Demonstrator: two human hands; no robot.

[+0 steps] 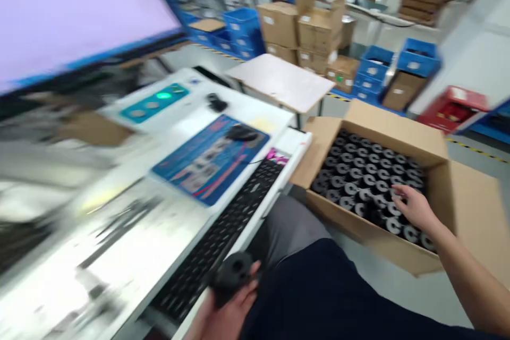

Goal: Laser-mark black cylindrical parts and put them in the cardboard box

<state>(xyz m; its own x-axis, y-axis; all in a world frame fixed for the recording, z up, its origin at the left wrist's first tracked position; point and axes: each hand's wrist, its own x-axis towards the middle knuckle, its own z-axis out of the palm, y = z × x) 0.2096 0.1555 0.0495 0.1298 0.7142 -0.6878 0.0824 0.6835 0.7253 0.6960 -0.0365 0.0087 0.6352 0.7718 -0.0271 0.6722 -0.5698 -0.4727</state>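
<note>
Left hand [229,305] grips one black part [233,276]; right hand [414,206], fingers loosely open, rests on parts in the carton [398,130] to its right.

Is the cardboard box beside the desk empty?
No, the cardboard box is packed with rows of black cylindrical parts, and the right hand reaches into them.

L hand [227,311] low, grip closed, R hand [414,207] extended, fingers curled

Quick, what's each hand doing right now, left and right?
Left hand: closed around a black cylindrical part.
Right hand: open, reaching into the cardboard box of black parts, gripping nothing visible.
</note>
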